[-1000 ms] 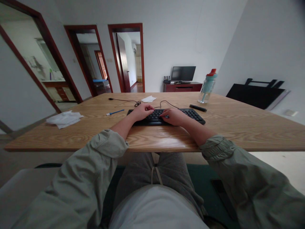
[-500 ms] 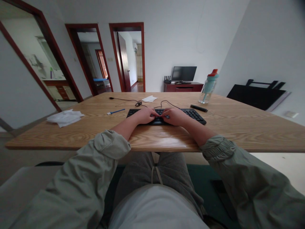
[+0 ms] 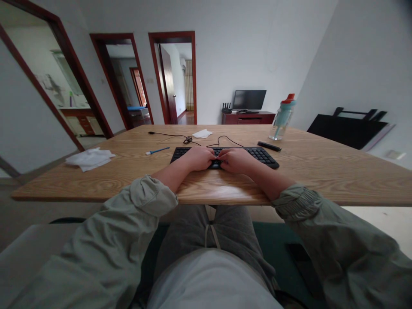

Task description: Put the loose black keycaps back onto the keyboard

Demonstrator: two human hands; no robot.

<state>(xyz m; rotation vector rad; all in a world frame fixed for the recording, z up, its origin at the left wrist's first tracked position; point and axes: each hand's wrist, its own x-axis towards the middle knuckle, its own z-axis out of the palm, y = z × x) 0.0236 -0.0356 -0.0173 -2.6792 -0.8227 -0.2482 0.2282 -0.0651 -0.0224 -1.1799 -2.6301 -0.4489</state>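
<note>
A black keyboard (image 3: 260,155) lies on the wooden table (image 3: 322,171) in front of me, its cable (image 3: 225,138) running back to a small coil. My left hand (image 3: 198,158) rests on the keys near the middle, fingers curled down onto them. My right hand (image 3: 235,159) rests right beside it, also on the keys, fingertips nearly touching the left hand's. Neither hand holds anything. The middle keys are hidden under my hands.
A blue pen (image 3: 156,151) lies left of the keyboard, crumpled white tissues (image 3: 89,158) farther left. A small white tissue (image 3: 202,133) sits behind the cable. A black marker (image 3: 269,146) and a teal bottle (image 3: 282,116) stand at the back right.
Both hands have drawn together toward the keyboard's middle; the left hand moved right. The view shifted slightly.
</note>
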